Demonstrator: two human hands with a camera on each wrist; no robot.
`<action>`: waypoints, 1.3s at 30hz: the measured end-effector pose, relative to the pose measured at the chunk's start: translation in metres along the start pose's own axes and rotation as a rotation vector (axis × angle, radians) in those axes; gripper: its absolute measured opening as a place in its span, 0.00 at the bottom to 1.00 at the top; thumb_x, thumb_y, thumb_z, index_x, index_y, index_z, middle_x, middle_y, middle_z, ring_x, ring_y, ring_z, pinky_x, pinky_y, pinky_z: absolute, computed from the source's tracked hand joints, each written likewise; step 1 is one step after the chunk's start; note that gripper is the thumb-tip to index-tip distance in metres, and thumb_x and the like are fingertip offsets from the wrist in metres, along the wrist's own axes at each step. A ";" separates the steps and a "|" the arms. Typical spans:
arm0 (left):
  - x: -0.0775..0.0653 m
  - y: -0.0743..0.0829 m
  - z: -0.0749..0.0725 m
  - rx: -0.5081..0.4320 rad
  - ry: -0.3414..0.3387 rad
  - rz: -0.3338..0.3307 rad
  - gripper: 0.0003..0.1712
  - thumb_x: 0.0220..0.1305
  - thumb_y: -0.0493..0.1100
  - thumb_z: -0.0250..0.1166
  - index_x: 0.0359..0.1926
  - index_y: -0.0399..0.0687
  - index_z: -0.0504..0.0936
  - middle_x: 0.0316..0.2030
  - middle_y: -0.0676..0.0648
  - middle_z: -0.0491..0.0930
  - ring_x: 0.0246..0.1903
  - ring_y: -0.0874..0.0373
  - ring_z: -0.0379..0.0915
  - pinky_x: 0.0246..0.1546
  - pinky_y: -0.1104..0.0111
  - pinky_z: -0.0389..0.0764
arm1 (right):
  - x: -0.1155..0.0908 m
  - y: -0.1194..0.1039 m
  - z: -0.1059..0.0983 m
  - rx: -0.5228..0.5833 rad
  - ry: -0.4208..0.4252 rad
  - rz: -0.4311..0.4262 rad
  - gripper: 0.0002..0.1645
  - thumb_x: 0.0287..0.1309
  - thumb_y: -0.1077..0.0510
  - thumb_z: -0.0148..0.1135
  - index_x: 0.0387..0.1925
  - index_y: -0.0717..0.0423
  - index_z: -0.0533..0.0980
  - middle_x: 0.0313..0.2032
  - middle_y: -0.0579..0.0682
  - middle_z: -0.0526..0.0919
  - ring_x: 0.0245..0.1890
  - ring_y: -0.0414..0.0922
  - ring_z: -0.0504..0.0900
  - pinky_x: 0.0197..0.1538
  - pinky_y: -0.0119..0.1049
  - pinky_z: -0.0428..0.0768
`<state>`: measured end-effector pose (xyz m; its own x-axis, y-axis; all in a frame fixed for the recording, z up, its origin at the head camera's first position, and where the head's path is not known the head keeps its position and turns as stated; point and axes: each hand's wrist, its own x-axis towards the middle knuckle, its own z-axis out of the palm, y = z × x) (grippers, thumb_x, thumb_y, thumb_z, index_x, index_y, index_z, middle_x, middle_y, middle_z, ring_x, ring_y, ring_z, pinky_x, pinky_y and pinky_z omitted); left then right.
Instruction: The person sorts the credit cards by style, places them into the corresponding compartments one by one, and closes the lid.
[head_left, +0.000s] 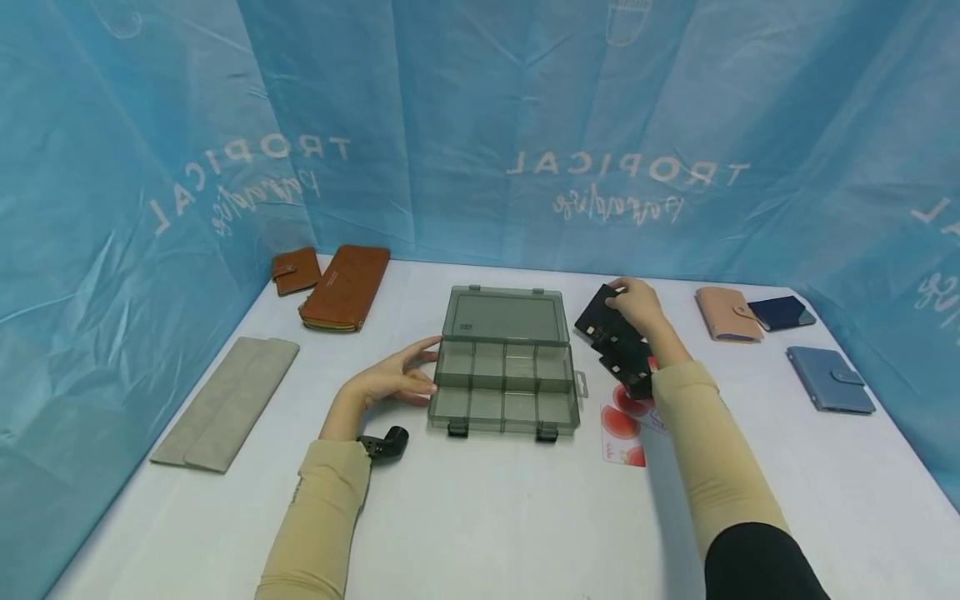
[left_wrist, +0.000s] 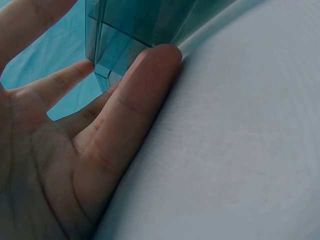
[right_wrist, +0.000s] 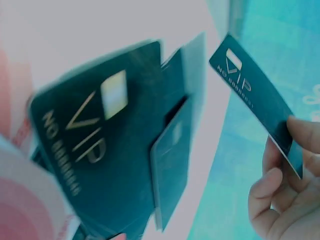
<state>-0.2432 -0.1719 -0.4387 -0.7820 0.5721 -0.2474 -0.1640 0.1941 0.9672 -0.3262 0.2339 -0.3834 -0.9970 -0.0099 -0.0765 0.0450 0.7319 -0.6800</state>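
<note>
My left hand [head_left: 386,379] rests at the left side of a clear grey compartment box [head_left: 506,318], whose lid is swung back. In the left wrist view its extended fingers [left_wrist: 145,82] touch the box wall. The box's several compartments hold nothing visible. To the right of the box, my right hand [head_left: 637,307] pinches a black VIP card [right_wrist: 255,95] by one end, between thumb and fingers. Below that card lie several more black VIP cards [right_wrist: 135,145], overlapping one another. Partly under them are white cards with red fruit prints [head_left: 621,427].
At the left are a small brown wallet [head_left: 296,271], a long brown zip wallet [head_left: 347,287] and a grey folded pouch [head_left: 232,400]. A tan card holder [head_left: 727,312], a dark blue card-like piece [head_left: 780,312] and a blue card holder [head_left: 828,379] lie at right. Blue curtains [head_left: 465,125] enclose the table.
</note>
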 end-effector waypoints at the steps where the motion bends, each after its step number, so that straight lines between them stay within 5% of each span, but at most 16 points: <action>1: 0.000 0.000 0.000 -0.001 -0.002 -0.001 0.55 0.53 0.35 0.68 0.73 0.55 0.42 0.69 0.37 0.43 0.40 0.57 0.76 0.47 0.55 0.77 | -0.002 -0.003 -0.001 0.018 0.003 0.008 0.25 0.62 0.62 0.50 0.60 0.65 0.65 0.58 0.68 0.66 0.56 0.63 0.67 0.56 0.56 0.68; 8: 0.001 -0.001 0.001 -0.005 0.008 -0.006 0.55 0.53 0.35 0.68 0.73 0.55 0.43 0.69 0.37 0.43 0.40 0.57 0.76 0.47 0.55 0.77 | -0.021 -0.020 -0.004 0.182 -0.025 -0.024 0.29 0.63 0.65 0.49 0.66 0.58 0.60 0.61 0.68 0.61 0.56 0.63 0.66 0.55 0.57 0.68; 16: 0.000 0.000 0.001 -0.003 0.012 -0.011 0.54 0.53 0.34 0.68 0.73 0.55 0.43 0.70 0.37 0.44 0.41 0.56 0.76 0.47 0.55 0.77 | -0.042 -0.051 0.013 0.286 -0.065 -0.075 0.19 0.64 0.61 0.51 0.55 0.62 0.66 0.54 0.66 0.71 0.43 0.55 0.73 0.49 0.50 0.71; 28: -0.001 0.001 0.001 0.006 0.026 -0.022 0.54 0.54 0.33 0.67 0.73 0.56 0.43 0.69 0.37 0.45 0.41 0.56 0.76 0.46 0.56 0.78 | -0.056 -0.091 0.060 0.270 -0.313 -0.144 0.11 0.62 0.62 0.54 0.46 0.61 0.71 0.38 0.56 0.74 0.32 0.48 0.73 0.44 0.49 0.77; 39: -0.001 0.001 0.002 0.012 0.024 -0.011 0.53 0.55 0.33 0.66 0.73 0.56 0.43 0.69 0.37 0.45 0.40 0.56 0.76 0.47 0.55 0.77 | -0.059 -0.119 0.093 0.022 -0.430 -0.216 0.09 0.57 0.68 0.58 0.40 0.59 0.79 0.37 0.57 0.78 0.27 0.46 0.81 0.37 0.40 0.82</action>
<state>-0.2410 -0.1704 -0.4372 -0.7943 0.5508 -0.2563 -0.1656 0.2095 0.9637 -0.2667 0.0843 -0.3659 -0.8675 -0.4444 -0.2235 -0.1541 0.6673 -0.7287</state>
